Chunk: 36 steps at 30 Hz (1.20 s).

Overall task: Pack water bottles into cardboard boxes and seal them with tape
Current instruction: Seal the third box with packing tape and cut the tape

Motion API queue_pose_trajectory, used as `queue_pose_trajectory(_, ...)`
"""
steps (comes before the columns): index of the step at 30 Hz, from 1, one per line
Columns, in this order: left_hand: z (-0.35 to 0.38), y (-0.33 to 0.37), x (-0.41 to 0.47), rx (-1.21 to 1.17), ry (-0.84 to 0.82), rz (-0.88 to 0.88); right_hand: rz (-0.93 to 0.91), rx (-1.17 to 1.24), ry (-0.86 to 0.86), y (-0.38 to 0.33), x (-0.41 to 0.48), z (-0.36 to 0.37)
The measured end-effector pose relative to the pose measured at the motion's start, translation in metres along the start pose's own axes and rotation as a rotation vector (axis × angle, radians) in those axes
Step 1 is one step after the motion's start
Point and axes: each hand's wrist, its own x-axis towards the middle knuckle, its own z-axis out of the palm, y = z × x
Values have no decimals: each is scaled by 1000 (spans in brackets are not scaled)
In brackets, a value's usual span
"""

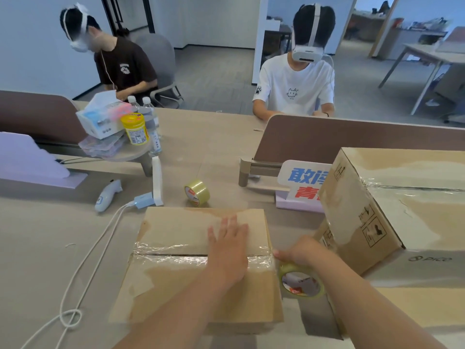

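My left hand (pixel 227 244) lies flat, fingers straight, on the closed cardboard box (pixel 176 285), across its taped centre seam (pixel 171 253). My right hand (pixel 302 250) curls round the tape roll (pixel 300 283) just beside the box's right edge, thumb at the seam's end.

Matt cardboard box (pixel 176 293), glossy crinkled tape (pixel 176 255)

- Open desk (pixel 37 235) is left beside the near box (pixel 176 293) on its left, crossed by a white cable (pixel 83 260).
- The gap between that box and the large box (pixel 390 210) is filled by the right hand (pixel 300 250) and its tape roll (pixel 302 293).
- Behind the near box, passage is narrowed by a spare tape roll (pixel 197 192).
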Motion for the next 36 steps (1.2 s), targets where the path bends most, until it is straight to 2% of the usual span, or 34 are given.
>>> queue_pose_trajectory(2,13,17,2,-104,56,-36,6,5,-9,2,3,5)
queue_pose_trajectory(4,27,21,2,-38,134,-57,-9,58,-31,8,12,12)
queue_pose_trajectory(7,35,20,2,-3,18,-64,-85,141,-76,14,19,17)
queue_pose_trajectory(10,34,18,5,26,13,-79,-148,108,-87,13,22,16)
queue_pose_trajectory(17,32,19,5,18,-4,-80,-226,221,-68,15,25,19)
queue_pose_trajectory(20,33,19,4,16,-24,-58,-185,266,-65,15,25,21)
queue_pose_trajectory(24,24,18,6,17,-110,-61,-174,368,37,22,9,27)
queue_pose_trajectory(28,4,26,11,52,-263,-103,-181,423,251,26,-9,40)
queue_pose_trajectory(30,-15,42,20,59,-281,-140,-170,428,325,27,-20,42)
queue_pose_trajectory(32,-39,64,31,-67,-207,-77,-187,441,378,29,-34,38)
queue_pose_trajectory(36,-80,110,52,-444,28,278,-265,332,618,34,-76,2)
